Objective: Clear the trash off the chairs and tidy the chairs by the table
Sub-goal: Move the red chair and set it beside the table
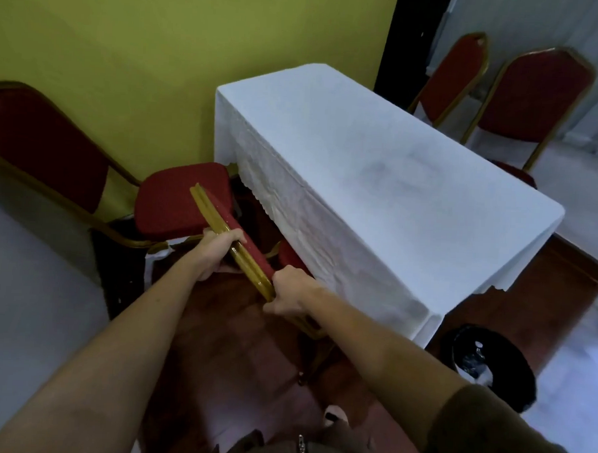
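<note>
By the yellow-green wall, at the long side of the white-clothed table [379, 168], the left hand [217, 252] and right hand [289, 289] grip a red chair [221, 212] by its top rail, and a skewed push could snag the hanging cloth or knock the neighbouring chair [179, 200].

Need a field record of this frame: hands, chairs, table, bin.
held chair: red, gold frame, against long side of table
left hand: grips backrest top
right hand: grips backrest top, nearer end
wall chair: at table's short end, by yellow wall
far chairs: two, across table
table: white cloth
trash bin: black, on floor at right, litter inside
</note>
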